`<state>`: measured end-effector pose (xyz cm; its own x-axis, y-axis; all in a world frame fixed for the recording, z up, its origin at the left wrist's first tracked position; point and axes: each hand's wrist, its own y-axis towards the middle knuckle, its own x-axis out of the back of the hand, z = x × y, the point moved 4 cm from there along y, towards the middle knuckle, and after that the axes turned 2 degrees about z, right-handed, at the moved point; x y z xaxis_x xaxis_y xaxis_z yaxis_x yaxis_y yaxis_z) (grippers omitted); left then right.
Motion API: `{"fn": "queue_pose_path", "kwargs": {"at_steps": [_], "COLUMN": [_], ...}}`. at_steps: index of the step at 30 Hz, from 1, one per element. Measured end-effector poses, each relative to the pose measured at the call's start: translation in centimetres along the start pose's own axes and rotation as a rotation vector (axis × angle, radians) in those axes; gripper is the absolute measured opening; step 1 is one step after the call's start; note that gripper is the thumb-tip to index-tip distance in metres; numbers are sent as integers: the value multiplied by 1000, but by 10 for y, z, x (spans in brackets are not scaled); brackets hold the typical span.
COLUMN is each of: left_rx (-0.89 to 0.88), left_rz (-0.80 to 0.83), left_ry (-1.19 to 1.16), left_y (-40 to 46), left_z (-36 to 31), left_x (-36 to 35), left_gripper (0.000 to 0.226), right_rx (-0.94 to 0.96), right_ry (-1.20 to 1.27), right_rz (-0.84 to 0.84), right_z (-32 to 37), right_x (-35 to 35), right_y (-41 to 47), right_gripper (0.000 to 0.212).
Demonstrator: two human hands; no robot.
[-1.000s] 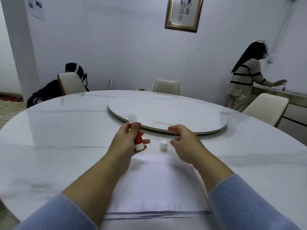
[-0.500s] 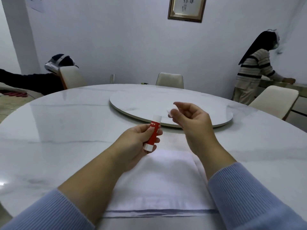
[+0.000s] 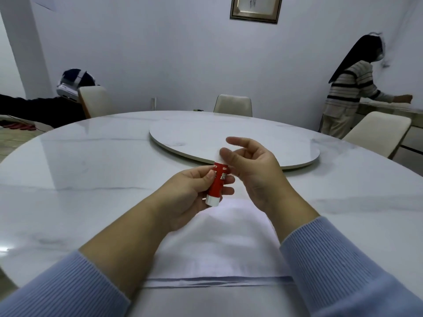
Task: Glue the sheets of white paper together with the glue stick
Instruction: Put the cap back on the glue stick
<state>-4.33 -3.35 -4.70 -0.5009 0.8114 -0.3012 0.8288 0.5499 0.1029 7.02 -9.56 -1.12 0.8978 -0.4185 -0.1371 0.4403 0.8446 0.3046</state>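
Right hand [image 3: 249, 170] fingers [image 3: 225, 154] pinching white cap [image 3: 218, 157] at top of glue stick [image 3: 217, 183], likely seating it. Left hand [image 3: 190, 193] clenching red barrel mid-body, tilting it upright to steady it. Both hovering above paper stack [image 3: 219, 243], lying flat at near edge of counter [image 3: 91, 179], within reach.

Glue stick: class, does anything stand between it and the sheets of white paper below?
Only the cap, which the right hand holds at the glue stick tip. The left hand holds the stick above the paper; nothing else lies between.
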Motion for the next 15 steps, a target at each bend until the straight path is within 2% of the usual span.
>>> {"fn": "queue_pose_path", "kwargs": {"at_steps": [2, 5, 9, 12, 15], "left_rx": [7, 25, 32, 31, 38], "left_rz": [-3, 31, 45, 45, 62], "left_ry": [-20, -21, -55, -107, -128], "left_y": [0, -1, -2, -2, -3], "left_z": [0, 0, 2, 1, 1], "left_x": [0, -2, -4, -4, -6], "left_gripper": [27, 29, 28, 29, 31], "right_rx": [-37, -62, -69, -97, -60], "right_ry": [42, 113, 88, 116, 63], "right_rz": [8, 61, 48, 100, 32], "right_z": [-1, -2, -3, -4, -3], "right_x": [-1, -4, -2, -5, -4], "right_y": [0, -2, -1, -3, -3], "right_gripper": [39, 26, 44, 34, 32]}}
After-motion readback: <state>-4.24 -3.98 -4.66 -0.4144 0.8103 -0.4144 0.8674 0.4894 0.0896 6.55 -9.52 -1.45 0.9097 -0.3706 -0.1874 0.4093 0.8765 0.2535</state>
